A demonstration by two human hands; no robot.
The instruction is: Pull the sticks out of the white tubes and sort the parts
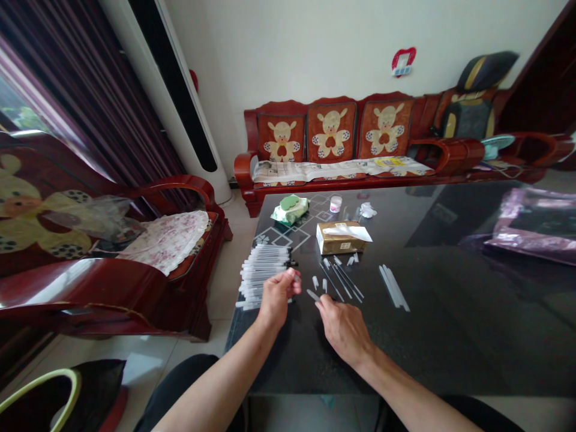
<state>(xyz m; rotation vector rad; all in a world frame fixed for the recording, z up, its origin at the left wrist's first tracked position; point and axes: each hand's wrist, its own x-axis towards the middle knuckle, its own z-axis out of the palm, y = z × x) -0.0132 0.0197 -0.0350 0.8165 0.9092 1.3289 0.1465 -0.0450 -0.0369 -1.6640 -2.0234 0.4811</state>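
Observation:
My right hand (341,324) is closed around a pen (312,295), whose pale, translucent end pokes out to the left of the fingers. To its left, my left hand (279,295) is pinched shut beside a heap of whitish pens (263,267) with dark tips. Something small and greyish may sit between those fingertips, but I cannot make it out. Thin dark pen refills (347,281) lie on the black table just beyond my right hand. Small clear pen caps (315,282) are scattered around them. Farther right, several empty-looking pen barrels (394,288) lie side by side.
A brown cardboard box (342,239) with white paper on top stands behind the refills. Beyond are a green wipes pack (290,210), a small white tub (335,204) and crumpled tissue (368,210). A purple plastic-wrapped package (535,225) lies on the right of the table (450,342).

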